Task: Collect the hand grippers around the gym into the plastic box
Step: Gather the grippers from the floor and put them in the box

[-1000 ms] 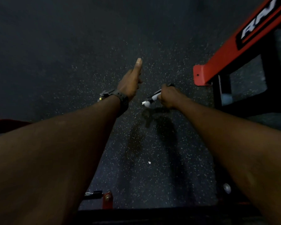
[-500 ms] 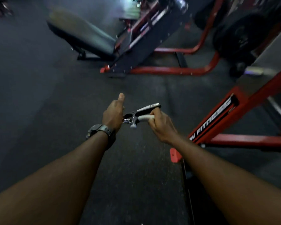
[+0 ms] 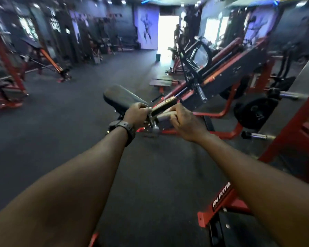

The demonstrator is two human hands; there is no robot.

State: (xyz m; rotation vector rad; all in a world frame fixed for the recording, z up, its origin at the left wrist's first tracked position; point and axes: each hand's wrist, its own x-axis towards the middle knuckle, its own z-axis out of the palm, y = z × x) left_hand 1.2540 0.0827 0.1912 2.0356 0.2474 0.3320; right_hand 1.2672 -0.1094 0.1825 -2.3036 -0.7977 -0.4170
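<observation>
A hand gripper point(image 3: 160, 111) with a black upper handle, a grey lower handle and a metal knob at its left end is held out in front of me at chest height. My right hand point(image 3: 185, 121) is closed around its grey handle. My left hand point(image 3: 136, 114), with a black watch on the wrist, is closed on the gripper's left end by the spring and knob. No plastic box is in view.
A black padded bench point(image 3: 121, 98) stands just beyond my hands. A red and black leg press machine point(image 3: 227, 72) fills the right side, with weight plates point(image 3: 253, 113) on it. A red frame point(image 3: 219, 204) lies low right. More red machines point(image 3: 5, 82) line the left. Dark floor point(image 3: 70, 122) runs ahead.
My view has risen from the floor to the gym hall. My left hand, which was apart with thumb up, has closed on the gripper's left end. My right hand kept hold.
</observation>
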